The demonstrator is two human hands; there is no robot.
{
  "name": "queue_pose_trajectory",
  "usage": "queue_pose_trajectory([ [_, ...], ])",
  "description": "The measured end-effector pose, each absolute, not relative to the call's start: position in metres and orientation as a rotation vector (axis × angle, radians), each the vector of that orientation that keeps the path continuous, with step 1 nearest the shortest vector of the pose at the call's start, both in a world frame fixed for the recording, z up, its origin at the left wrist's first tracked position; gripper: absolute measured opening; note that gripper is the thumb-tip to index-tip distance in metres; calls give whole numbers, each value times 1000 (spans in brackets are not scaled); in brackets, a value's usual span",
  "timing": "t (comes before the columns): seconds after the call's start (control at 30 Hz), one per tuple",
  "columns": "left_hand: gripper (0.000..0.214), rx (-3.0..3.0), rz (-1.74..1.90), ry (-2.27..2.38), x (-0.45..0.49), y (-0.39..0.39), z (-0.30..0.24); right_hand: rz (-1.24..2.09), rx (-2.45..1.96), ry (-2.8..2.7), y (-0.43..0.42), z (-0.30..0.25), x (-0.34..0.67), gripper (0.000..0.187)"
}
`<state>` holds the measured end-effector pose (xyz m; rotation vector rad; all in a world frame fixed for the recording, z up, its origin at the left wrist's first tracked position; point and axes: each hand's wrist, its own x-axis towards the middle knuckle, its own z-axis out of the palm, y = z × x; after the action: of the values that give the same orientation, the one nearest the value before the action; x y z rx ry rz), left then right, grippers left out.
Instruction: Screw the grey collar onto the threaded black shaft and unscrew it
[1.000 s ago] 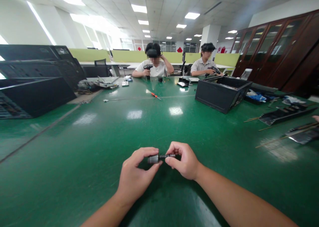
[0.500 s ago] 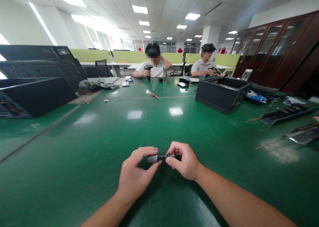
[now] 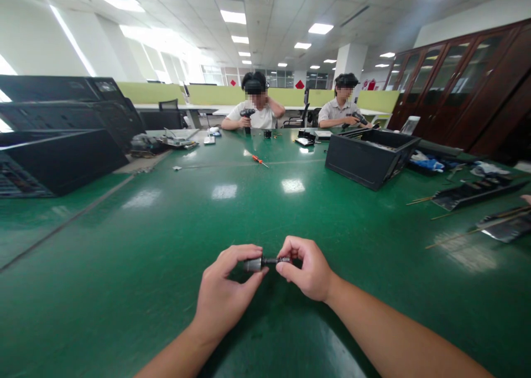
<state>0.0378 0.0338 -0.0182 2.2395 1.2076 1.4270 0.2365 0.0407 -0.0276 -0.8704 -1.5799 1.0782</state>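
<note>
Near the front of the green table [image 3: 174,218], a dark metal piece that looks like a small drill chuck [image 3: 254,264] lies sideways between my hands. It has a wide grey cylinder at the left and a thin dark shaft [image 3: 269,261] at the right. My left hand [image 3: 226,284] grips the wide end between thumb and fingers. The far end of the shaft is pinched by my right hand [image 3: 305,267], whose thumb and bent fingers partly cover it.
Beyond my hands lies an orange screwdriver [image 3: 258,160]. A black computer case [image 3: 369,157] stands at the right, with metal parts [image 3: 477,190] past it. More cases [image 3: 83,162] fill the left. Across the table sit two people, one with a power drill [image 3: 248,119].
</note>
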Motion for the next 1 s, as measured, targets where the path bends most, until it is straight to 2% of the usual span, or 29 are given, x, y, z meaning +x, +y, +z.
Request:
queue_pose_trajectory([
  [1.0, 17, 2217, 1449, 1234, 35, 35, -20, 1074, -851, -1543, 42, -28, 238, 9],
])
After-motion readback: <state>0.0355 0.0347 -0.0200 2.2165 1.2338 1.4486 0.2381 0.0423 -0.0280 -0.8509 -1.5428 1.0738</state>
